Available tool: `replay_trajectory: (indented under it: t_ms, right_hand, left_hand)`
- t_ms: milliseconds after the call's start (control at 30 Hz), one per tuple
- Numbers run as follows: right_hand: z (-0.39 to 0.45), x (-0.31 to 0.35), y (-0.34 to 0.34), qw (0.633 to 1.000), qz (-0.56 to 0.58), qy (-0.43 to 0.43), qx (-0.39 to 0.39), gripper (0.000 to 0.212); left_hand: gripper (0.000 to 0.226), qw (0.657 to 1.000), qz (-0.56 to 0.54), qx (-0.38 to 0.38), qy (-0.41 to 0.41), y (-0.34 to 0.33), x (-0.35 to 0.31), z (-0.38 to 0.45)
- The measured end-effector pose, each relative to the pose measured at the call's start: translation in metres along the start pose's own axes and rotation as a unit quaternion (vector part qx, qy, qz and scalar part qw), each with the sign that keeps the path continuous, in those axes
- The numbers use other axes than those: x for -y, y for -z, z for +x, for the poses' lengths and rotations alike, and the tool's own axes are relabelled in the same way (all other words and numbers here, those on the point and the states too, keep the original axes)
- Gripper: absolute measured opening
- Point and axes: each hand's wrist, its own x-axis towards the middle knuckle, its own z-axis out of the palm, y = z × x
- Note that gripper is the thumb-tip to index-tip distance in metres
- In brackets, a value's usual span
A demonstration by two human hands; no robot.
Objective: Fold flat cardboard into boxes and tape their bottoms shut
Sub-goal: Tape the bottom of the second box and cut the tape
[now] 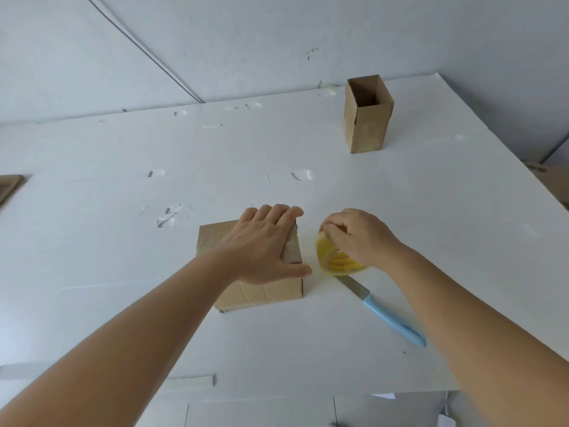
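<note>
White counter (308, 334), white wall behind; both hands at work on a box w/ tape.
Left hand (261, 246) lies flat on the cardboard box (261, 291) near counter centre, fingers straight and pressing the top, thumb out along the right edge, forearm stretched fwd. Right hand (358, 237) just beside it, fingers curled, pinching the yellow tape roll (337, 260). Blue-handled knife (391, 315) lies under the right wrist. 2nd box (366, 118), upright & open-topped, stands far right.

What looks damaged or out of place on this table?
The white table is pitted with small gouges around its middle. A knife lies bare beside the right hand.
</note>
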Motion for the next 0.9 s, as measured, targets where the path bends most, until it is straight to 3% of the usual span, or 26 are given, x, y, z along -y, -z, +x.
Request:
replay_trajectory:
  t_ms: [200,367,433,533,633,767,900]
  right_hand:
    - [0.000,-0.004,0.003,0.999,-0.031,0.028,-0.016,0.025]
    - [-0.002,-0.001,0.012,0.997,-0.072,0.033,-0.010,0.028]
    - [-0.003,0.002,0.013,0.997,-0.072,0.036,-0.012,0.029]
    - [-0.007,0.010,0.015,0.995,-0.087,0.045,-0.022,0.028]
    - [-0.010,0.016,0.016,0.993,-0.108,0.031,-0.037,0.012]
    - [-0.016,0.020,0.020,0.990,-0.124,0.027,-0.054,0.007]
    - [-0.017,0.022,0.020,0.993,-0.103,0.014,-0.059,0.009]
  left_hand:
    - [0.097,0.999,-0.026,0.022,0.014,0.005,0.000,0.001]
    - [0.040,0.993,-0.095,0.015,0.065,0.014,-0.004,0.012]
    - [0.032,0.987,-0.115,0.068,0.085,0.022,-0.004,0.020]
    - [0.046,0.979,-0.082,0.174,0.062,0.039,-0.007,0.040]
    - [0.048,0.963,-0.042,0.266,0.023,0.048,-0.018,0.069]
    - [0.025,0.953,-0.101,0.285,-0.004,0.043,-0.025,0.086]
    - [0.016,0.943,-0.170,0.286,-0.011,0.038,-0.018,0.086]
